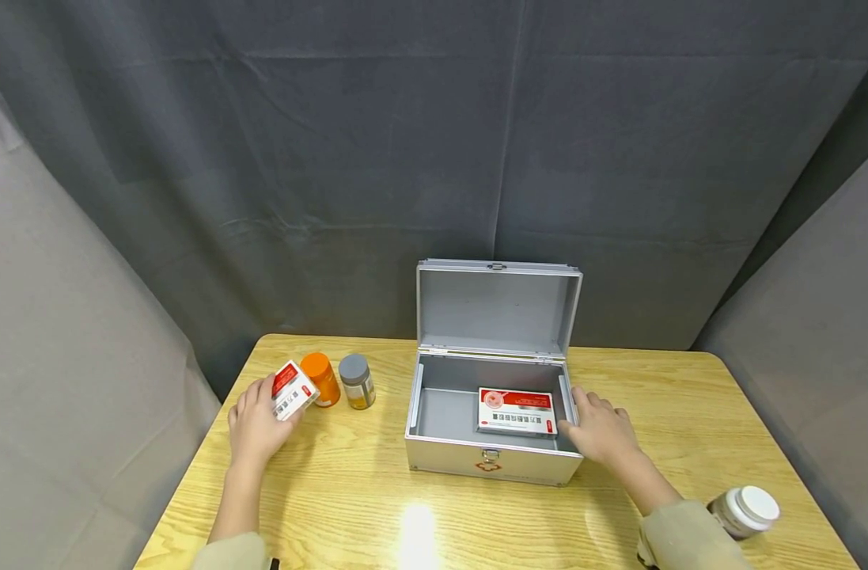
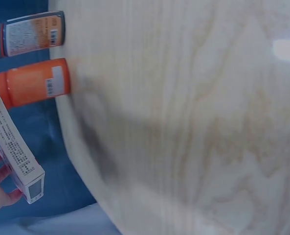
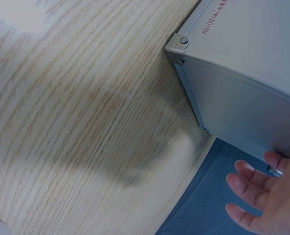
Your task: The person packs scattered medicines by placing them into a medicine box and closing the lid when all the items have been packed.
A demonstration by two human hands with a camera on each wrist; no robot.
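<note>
The left hand (image 1: 254, 421) holds a red and white medicine box (image 1: 293, 390) tilted above the table's left side. In the left wrist view, the thumb lies along one printed side of this medicine box (image 2: 15, 142), with fingers on the opposite side. Beside it stand an orange bottle (image 1: 321, 380) and a grey-capped bottle (image 1: 358, 382). At the right wall of an open silver first-aid case (image 1: 448, 457), the right hand (image 1: 604, 427) has its thumb over the rim and its index finger against the outside; other fingers are spread off the wall. Another red and white medicine box (image 1: 517, 412) lies inside.
The raised lid (image 1: 494, 313) of the case stands upright at the back. A white-capped jar (image 1: 745, 511) is near the table's right front, by the right sleeve. Dark curtain (image 1: 369, 158) hangs behind the wooden table (image 1: 348, 491), and pale cloth flanks both sides.
</note>
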